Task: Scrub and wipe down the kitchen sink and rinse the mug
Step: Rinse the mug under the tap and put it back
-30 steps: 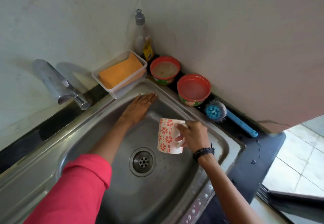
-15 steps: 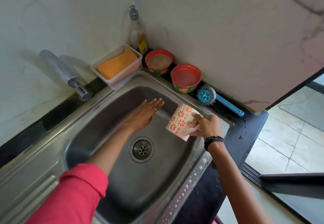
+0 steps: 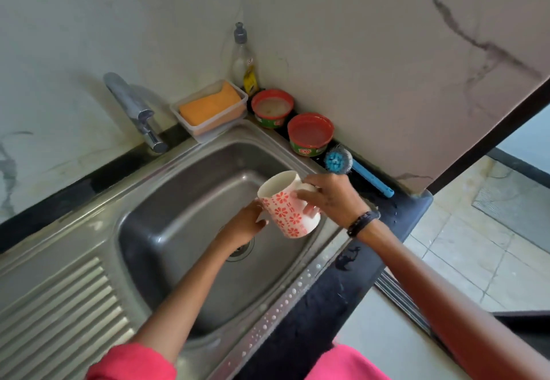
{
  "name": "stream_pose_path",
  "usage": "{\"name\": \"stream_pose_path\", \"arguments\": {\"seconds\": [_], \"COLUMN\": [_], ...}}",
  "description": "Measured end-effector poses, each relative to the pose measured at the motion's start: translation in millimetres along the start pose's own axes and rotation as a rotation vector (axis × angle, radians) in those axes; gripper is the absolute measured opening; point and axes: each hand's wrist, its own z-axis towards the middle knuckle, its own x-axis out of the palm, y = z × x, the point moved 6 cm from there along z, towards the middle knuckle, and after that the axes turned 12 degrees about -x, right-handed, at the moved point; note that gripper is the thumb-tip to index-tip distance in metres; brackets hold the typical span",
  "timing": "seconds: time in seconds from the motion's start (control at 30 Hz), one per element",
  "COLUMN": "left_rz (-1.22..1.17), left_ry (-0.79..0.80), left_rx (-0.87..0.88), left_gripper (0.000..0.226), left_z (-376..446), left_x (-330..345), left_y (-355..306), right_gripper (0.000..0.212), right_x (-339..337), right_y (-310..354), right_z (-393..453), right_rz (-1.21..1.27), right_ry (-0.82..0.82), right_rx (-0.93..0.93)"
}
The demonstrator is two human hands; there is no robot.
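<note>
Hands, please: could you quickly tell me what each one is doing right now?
Left hand: touches the side of the mug; grip cannot be told.
Right hand: holds the mug by its handle.

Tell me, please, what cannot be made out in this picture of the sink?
- Drain, head view: mostly hidden by the left hand.
- Mug handle: covered by the right hand.
- Mug's inside: tilted away, contents unseen.
- Bottle label: too small to read.

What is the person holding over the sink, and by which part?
A floral mug: the right hand grips its handle, and the left hand holds its side near the rim.
</note>
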Motion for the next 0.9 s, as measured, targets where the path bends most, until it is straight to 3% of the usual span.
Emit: {"name": "stream_pose_path", "arguments": {"seconds": [0.33, 0.47, 0.73, 0.9], "left_rz": [-0.079, -0.057, -0.075, -0.136], "left_ry": [-0.012, -0.033, -0.224, -0.242], "left_rx": [-0.016, -0.033, -0.145, -0.246], "left_gripper": [0.052, 0.069, 0.071, 0.072], "left_z": [-27, -36, -50, -54], "left_x": [48, 72, 87, 93], "left_y": [-61, -92, -108, -110], "right_gripper": [0.027, 0.035, 0.036, 0.035], "right_x": [-77, -75, -50, -33], "right_y": [-10, -18, -24, -14], "right_z": [16, 13, -3, -8], "right_rz": [-0.588, -0.858, -1.213, -1.26], "right_ry": [0.661, 0.848, 1.003, 1.032], "right_rx": [-0.28, -0.346, -0.587, -0.742]}}
